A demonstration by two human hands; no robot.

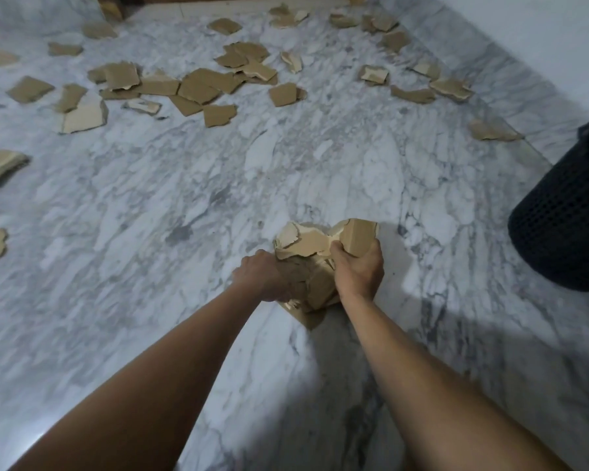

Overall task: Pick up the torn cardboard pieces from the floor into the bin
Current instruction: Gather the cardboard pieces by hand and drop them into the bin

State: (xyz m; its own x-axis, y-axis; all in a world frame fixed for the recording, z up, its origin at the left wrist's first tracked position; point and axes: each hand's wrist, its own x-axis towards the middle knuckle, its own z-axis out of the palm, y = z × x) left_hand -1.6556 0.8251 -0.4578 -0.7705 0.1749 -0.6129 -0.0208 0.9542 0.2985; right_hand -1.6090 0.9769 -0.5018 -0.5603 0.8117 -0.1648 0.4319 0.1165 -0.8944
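Marble floor (150, 205), scattered torn cardboard pieces (198, 86) (mostly far side), dark bin (565, 215)

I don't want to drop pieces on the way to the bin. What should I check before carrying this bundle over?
1. Grip: left hand and right hand clasp the bunch of torn brown cardboard pieces from both sides: ok.
2. Nothing loose: one cardboard flap juts out below the hands: not ok.
3. Bin found: the black mesh bin stands to the right on the grey-veined white marble floor: ok.
4. Bin opening free: it does not show: cannot tell.
5. Path: bare floor lies between bundle and bin: ok.
6. Floor done: many scattered cardboard pieces lie farther off: not ok.
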